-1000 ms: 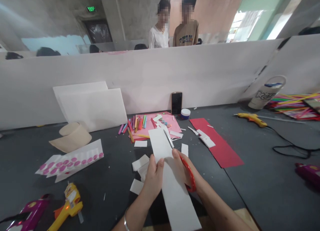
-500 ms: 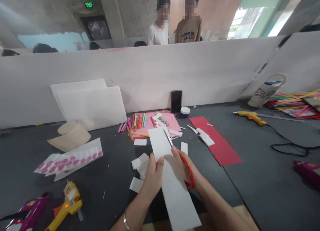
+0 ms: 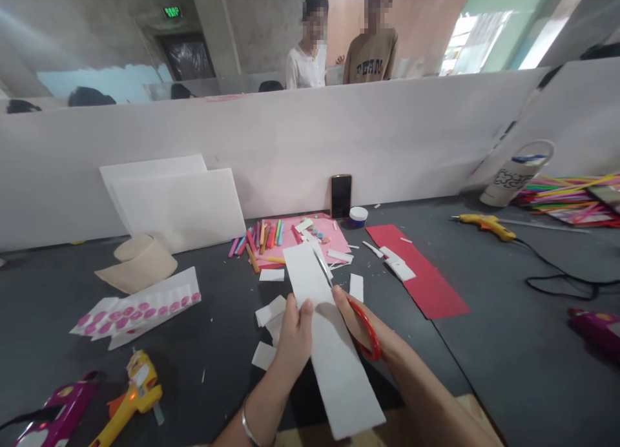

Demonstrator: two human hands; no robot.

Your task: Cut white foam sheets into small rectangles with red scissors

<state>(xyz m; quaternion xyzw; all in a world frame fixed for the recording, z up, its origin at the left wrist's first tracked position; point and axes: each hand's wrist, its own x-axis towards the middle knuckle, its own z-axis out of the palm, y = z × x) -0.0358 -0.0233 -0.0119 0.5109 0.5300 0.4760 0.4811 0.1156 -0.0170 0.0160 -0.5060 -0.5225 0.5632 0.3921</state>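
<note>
My left hand (image 3: 296, 331) grips the left edge of a long white strip of card (image 3: 339, 363), thumb on top. Red-handled scissors (image 3: 367, 331) are in my right hand (image 3: 356, 318), its fingers through the loops and partly hidden. The blades lie along the strip's right side near its far end, pointing away from me. Under and beside the left hand are several small white card pieces (image 3: 271, 310). Just beyond the strip, a pink sheet (image 3: 285, 230) carries coloured pens (image 3: 264, 237) and white scraps.
At left lie a yellow glue gun (image 3: 140, 389), a purple glue gun (image 3: 61, 408), a paper with pink dots (image 3: 145, 308) and a beige roll (image 3: 140, 263). A phone (image 3: 341, 196) leans on the partition. A red sheet (image 3: 421, 276) and another yellow glue gun (image 3: 487, 226) lie right.
Both hands, the white strip and the scissors have shifted slightly left. The strip's near end sits a little higher in view. Across the partition, the person in brown has moved slightly right.
</note>
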